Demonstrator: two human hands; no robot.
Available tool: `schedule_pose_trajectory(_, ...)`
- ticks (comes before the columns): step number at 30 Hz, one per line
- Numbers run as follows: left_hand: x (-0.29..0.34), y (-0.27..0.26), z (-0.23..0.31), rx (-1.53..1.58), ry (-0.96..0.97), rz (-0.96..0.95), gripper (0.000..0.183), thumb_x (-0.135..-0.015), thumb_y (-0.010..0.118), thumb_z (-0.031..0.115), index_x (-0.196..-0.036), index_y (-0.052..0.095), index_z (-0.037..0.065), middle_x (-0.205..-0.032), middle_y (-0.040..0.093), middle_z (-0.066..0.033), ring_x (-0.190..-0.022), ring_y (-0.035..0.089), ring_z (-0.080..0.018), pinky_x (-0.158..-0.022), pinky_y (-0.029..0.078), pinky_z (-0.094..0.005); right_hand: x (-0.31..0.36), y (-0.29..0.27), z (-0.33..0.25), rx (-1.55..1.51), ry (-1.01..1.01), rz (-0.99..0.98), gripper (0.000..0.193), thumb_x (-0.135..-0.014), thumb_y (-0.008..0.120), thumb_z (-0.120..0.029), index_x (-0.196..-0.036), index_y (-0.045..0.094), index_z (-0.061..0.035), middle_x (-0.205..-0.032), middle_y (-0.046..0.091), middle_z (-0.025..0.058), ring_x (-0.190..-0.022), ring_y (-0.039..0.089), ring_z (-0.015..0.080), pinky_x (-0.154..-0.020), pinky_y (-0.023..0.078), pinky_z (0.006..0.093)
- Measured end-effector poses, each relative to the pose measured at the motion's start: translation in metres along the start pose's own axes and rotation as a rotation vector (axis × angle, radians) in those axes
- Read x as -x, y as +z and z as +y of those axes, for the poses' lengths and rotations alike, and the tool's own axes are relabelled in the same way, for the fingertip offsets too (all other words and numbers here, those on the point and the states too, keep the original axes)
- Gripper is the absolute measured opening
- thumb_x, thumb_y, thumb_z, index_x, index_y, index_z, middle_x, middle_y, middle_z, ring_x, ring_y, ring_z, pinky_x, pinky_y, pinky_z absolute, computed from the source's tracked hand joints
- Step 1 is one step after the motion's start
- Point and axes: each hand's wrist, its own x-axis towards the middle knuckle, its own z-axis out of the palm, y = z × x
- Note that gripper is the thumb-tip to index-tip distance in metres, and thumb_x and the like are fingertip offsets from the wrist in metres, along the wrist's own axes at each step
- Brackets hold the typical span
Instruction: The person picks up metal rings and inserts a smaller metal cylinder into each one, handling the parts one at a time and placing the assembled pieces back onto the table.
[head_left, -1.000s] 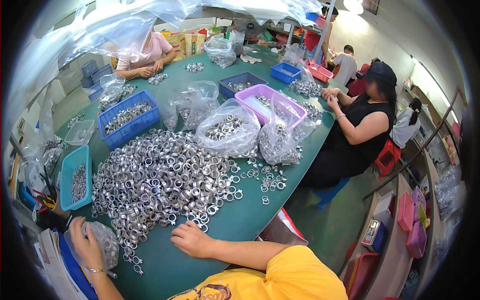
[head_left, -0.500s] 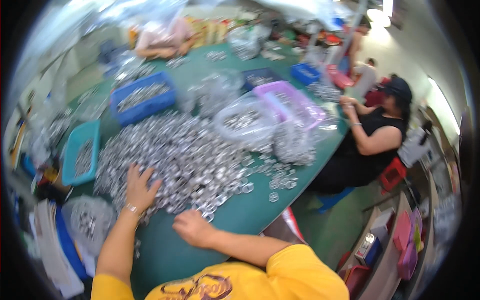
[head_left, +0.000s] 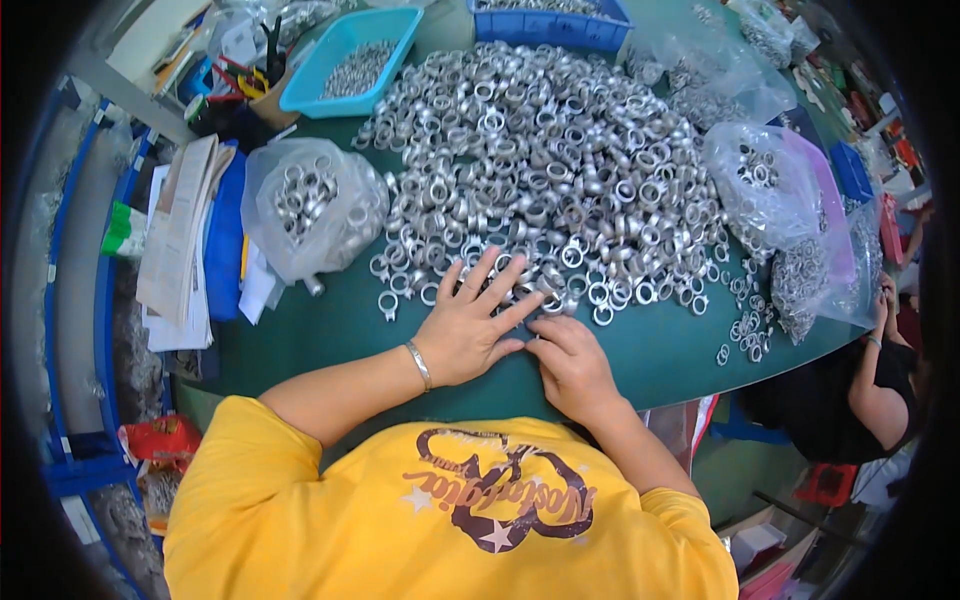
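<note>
A wide heap of silver metal rings (head_left: 560,160) covers the middle of a green tabletop (head_left: 660,360). My left hand (head_left: 468,328) lies flat at the heap's near edge, fingers spread, their tips among the closest rings. A silver bracelet (head_left: 420,367) circles that wrist. Just right of it, my right hand (head_left: 574,368) rests on the table with its fingers curled inward, close to the left thumb. Whatever it may hold is hidden beneath the fingers. To the left of the heap sits a clear plastic bag (head_left: 350,235) with more rings inside.
Beyond the heap stand a turquoise basket (head_left: 305,95) and a blue bin (head_left: 550,30), both with small metal parts. Papers (head_left: 185,230) stack at the left edge. Ring-filled bags (head_left: 765,185) and a purple basket (head_left: 830,190) stand right, near a seated person (head_left: 870,390).
My view has swung down and rightward round the table, bringing the heap nearer the centre. My hands are now closer together; the left stays spread, the right stays curled.
</note>
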Motion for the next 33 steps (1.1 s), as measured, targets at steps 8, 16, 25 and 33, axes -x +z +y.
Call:
schedule_pose_trajectory(8,-0.02,-0.004,-0.022,0.025,-0.05,0.06,0.05,-0.077,0.063,0.022,-0.125,0.048,0.022,-0.137,0.035,-0.0053,-0.127,0.031,-0.0294,-0.1,0.018,-0.0553,0.018,-0.021,0.001,0.128,0.206,0.266,0.019,-0.067,0.061,0.005,-0.084,0.057,-0.0023,-0.081,0.056,0.0117,-0.072,0.052,0.0291,-0.064,0.041,0.0367)
schedule_pose_trajectory(16,-0.016,-0.019,-0.004,0.401,-0.085,0.449,0.019,-0.079,0.06,0.006,-0.097,0.06,0.003,-0.107,0.056,-0.0133,-0.095,0.055,-0.0255,-0.084,0.041,-0.0332,0.001,-0.02,0.011,0.375,0.321,0.089,0.015,-0.068,0.07,-0.012,-0.08,0.062,-0.009,-0.073,0.053,0.004,-0.072,0.05,0.0233,-0.062,0.035,0.0346)
schedule_pose_trajectory(25,-0.003,-0.005,0.016,1.488,-0.378,-0.006,0.009,-0.079,0.063,-0.002,-0.087,0.061,-0.002,-0.091,0.055,-0.0051,-0.083,0.056,-0.0102,-0.071,0.047,-0.0206,-0.001,-0.016,-0.011,-0.443,0.296,0.246,0.013,-0.07,0.066,0.005,-0.081,0.061,0.0008,-0.081,0.063,0.0124,-0.073,0.06,0.0249,-0.065,0.048,0.0299)
schedule_pose_trajectory(33,-0.003,-0.014,0.021,1.085,-0.155,0.097,0.01,-0.072,0.069,0.001,-0.081,0.063,0.001,-0.082,0.059,-0.0043,-0.074,0.056,-0.0131,-0.066,0.046,-0.0237,0.005,-0.007,-0.015,-0.706,0.427,0.34,0.02,-0.081,0.057,0.004,-0.101,0.056,0.0022,-0.093,0.061,0.0107,-0.079,0.06,0.0141,-0.071,0.048,0.0235)
